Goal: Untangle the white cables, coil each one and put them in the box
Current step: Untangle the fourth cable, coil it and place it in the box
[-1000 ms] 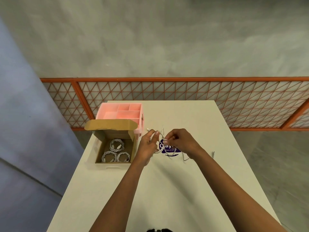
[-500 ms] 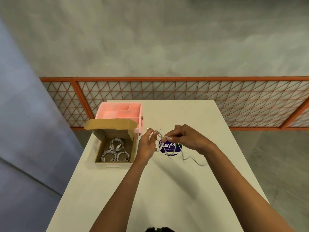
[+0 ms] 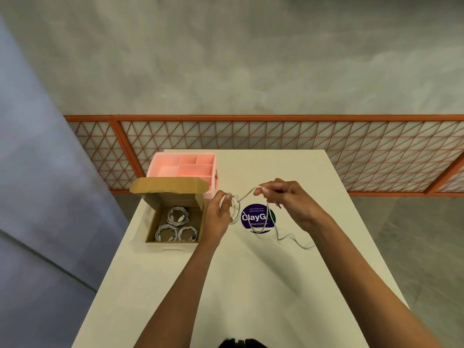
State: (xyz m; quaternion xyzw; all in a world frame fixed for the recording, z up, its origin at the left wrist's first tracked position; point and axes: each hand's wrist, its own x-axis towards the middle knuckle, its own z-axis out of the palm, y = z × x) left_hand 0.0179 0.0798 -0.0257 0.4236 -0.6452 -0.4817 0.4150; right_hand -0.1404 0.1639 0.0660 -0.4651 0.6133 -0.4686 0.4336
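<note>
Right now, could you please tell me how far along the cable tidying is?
Three coiled white cables lie in the open brown cardboard box. The left hand holds a part-wound white cable; the right hand pinches its loose run. Left: finish winding, then box it.

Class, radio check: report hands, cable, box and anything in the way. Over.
Left hand grips loops of cable; right hand pinches it, tail loose on table. Three coils in box. Way to box open.
</note>
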